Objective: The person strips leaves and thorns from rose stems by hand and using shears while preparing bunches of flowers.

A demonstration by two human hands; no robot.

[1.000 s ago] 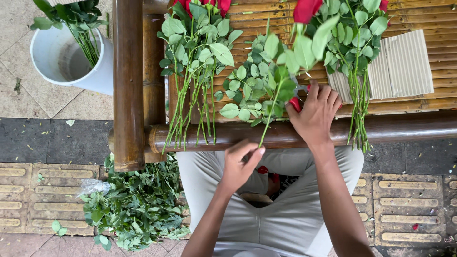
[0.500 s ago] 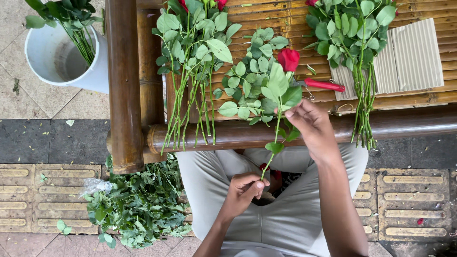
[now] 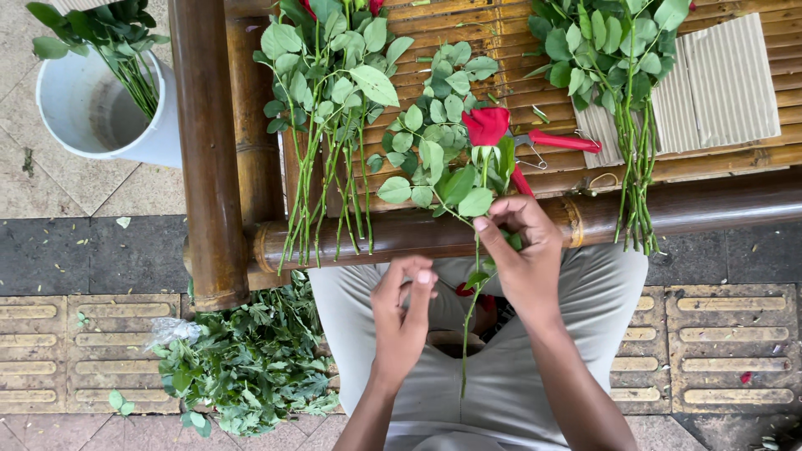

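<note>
Up left of both hands, white bucket (image 3: 125,125) with leafy stems cut off; right hand (image 3: 522,250) pinching red rose (image 3: 486,125); left hand (image 3: 403,313) loosely curled, grip on stem unclear.

The right hand (image 3: 522,250), which a second ago reaches flat onto the bamboo worktop (image 3: 468,50) among the loose stems, is now drawn back over the front rail with its fingers pinched on a single rose stem (image 3: 473,309). That red rose (image 3: 486,125) is lifted out of the pile and stands upright, its bloom over the slats. The left hand (image 3: 403,321), earlier low on the lap, has risen beside the stem, fingers curled near it.
</note>
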